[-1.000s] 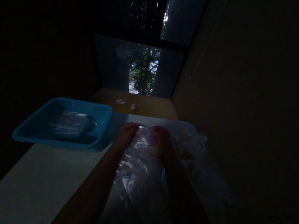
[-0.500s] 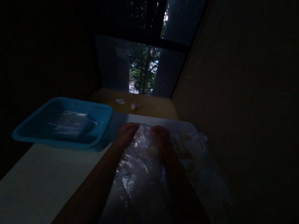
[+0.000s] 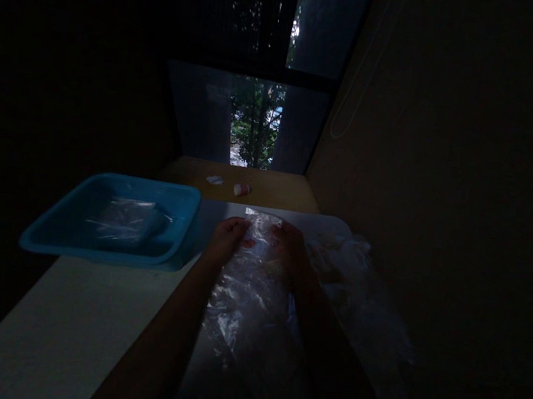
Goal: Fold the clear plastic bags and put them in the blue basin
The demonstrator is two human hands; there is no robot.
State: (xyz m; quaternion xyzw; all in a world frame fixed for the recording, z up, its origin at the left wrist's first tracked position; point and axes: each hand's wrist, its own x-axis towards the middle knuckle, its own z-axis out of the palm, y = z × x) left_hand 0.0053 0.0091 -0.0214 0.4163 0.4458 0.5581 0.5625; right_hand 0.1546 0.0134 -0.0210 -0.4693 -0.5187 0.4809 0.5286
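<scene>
The scene is very dark. A clear plastic bag (image 3: 243,301) lies lengthwise on the white table (image 3: 84,319) between my forearms. My left hand (image 3: 228,239) pinches the bag's far edge on the left, fingers closed on the film. My right hand (image 3: 290,245) grips the same far edge on the right. That edge is lifted slightly off the table. Whatever lies inside the bag is too dim to make out.
A blue plastic tray (image 3: 176,250) with folded clear plastic (image 3: 123,223) in it sits at the left, overhanging the table's side. More crumpled clear plastic (image 3: 357,290) lies to the right, by a brown wall. A small pale capsule-like object (image 3: 241,189) lies on the far ledge under a window.
Both hands have closed on the bag's far edge and raised it a little; before, they lay pressed flatter on it. The tray has not moved.
</scene>
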